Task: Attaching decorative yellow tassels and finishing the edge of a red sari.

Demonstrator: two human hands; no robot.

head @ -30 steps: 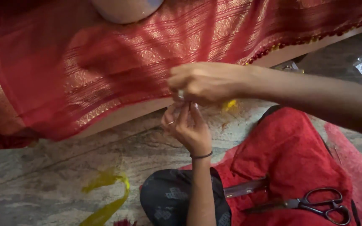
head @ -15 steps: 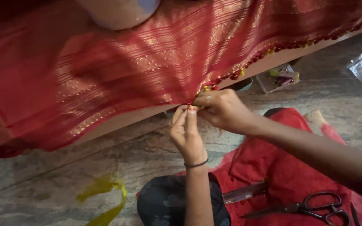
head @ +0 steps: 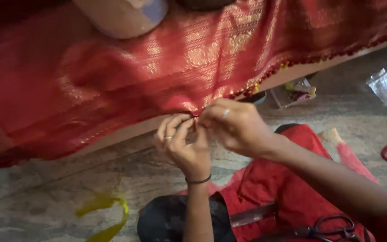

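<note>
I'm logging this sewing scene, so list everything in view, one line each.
red woven cloth with gold patterns: one, red and gold, draped over the ledge, its edge pinched by both hands
pale round container: one, cream, on the cloth, top
black-handled scissors: one, on the red-clad lap, bottom right
yellow ribbon strip: one, on the stone floor, bottom left
clear plastic packet: one, floor, right
stone floor: one, grey, mottled
left hand: one, ringed, black wristband, fingers at the hem
right hand: one, ringed, fingers at the hem
</note>
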